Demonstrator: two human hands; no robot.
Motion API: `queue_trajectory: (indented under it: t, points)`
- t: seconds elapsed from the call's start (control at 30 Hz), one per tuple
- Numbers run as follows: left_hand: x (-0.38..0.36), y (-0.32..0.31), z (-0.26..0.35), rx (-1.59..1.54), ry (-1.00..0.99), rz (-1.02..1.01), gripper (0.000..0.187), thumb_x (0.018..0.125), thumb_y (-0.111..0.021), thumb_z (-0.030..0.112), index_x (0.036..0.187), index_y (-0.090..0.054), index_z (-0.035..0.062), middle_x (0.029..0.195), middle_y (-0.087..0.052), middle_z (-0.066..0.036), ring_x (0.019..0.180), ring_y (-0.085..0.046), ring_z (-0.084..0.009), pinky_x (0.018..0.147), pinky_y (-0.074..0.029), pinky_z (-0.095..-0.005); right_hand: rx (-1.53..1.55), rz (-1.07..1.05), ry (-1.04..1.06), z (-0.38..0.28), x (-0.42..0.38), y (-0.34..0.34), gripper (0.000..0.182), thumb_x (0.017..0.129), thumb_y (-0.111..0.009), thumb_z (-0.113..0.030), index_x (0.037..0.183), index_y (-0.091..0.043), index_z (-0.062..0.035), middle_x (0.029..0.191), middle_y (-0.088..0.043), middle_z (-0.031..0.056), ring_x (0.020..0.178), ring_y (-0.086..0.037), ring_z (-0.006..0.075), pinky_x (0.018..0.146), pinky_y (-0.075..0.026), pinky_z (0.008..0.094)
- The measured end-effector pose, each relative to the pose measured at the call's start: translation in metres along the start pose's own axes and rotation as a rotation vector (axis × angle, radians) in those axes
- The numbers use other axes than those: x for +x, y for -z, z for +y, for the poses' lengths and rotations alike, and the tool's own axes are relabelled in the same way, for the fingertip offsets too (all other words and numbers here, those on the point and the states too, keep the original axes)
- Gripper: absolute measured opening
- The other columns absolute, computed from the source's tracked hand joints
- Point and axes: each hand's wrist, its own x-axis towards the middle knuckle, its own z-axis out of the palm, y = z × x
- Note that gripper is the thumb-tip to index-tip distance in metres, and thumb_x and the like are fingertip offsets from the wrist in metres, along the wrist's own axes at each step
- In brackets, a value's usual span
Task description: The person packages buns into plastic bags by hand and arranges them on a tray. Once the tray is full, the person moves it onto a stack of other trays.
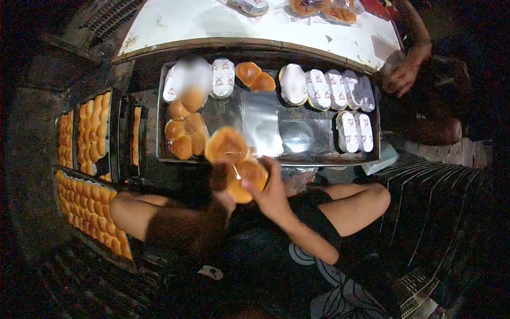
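Both of my hands hold joined golden buns [227, 144] over the front edge of a metal tray [329, 161]. My left hand [225, 199], dark with shadow, grips them from the left and below. At the right side, my right hand [272, 194] has its fingers closed round a bun, with the thumb on top. Just beyond lies a stack of clear plastic bags [259, 119] in the tray. More unwrapped buns [183, 135] rest at the tray's left, and another bun pair [255, 77] sits near its back edge.
Packs with printed white paper [319, 89] line the tray's back and right side. Trays of buns [90, 204] stand to my left. Beyond is a white table [212, 26] with bagged buns [340, 13]. Another person's hand [401, 78] hangs at the right. A wire rack [425, 196] stands right.
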Motion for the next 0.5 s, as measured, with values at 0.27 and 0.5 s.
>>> queue_trajectory:
  t: [0.27,0.5]
  points:
    - [-0.004,-0.030,-0.013,-0.361,0.040,0.112,0.035,0.083,-0.048,0.015,0.115,-0.041,0.0025,0.101,-0.051,-0.006,0.089,-0.050,-0.0144,0.076,-0.041,-0.0262,-0.320,0.013,0.215,0.010,0.013,0.013,0.061,0.074,-0.060,-0.016,0.124,-0.029,-0.0032,0.096,-0.052,0.0185,0.087,-0.052,0.0231,0.074,-0.041,0.0320]
    - [0.020,-0.045,-0.068,1.248,-0.107,-0.245,0.022,0.079,-0.052,0.013,0.098,-0.056,0.0019,0.091,-0.057,-0.012,0.080,-0.055,-0.0210,0.070,-0.042,-0.0300,-0.393,0.444,0.457,-0.070,0.113,0.092,0.027,0.075,-0.057,-0.022,0.086,-0.058,0.0022,0.069,-0.059,0.0150,0.059,-0.057,0.0173,0.052,-0.043,0.0281]
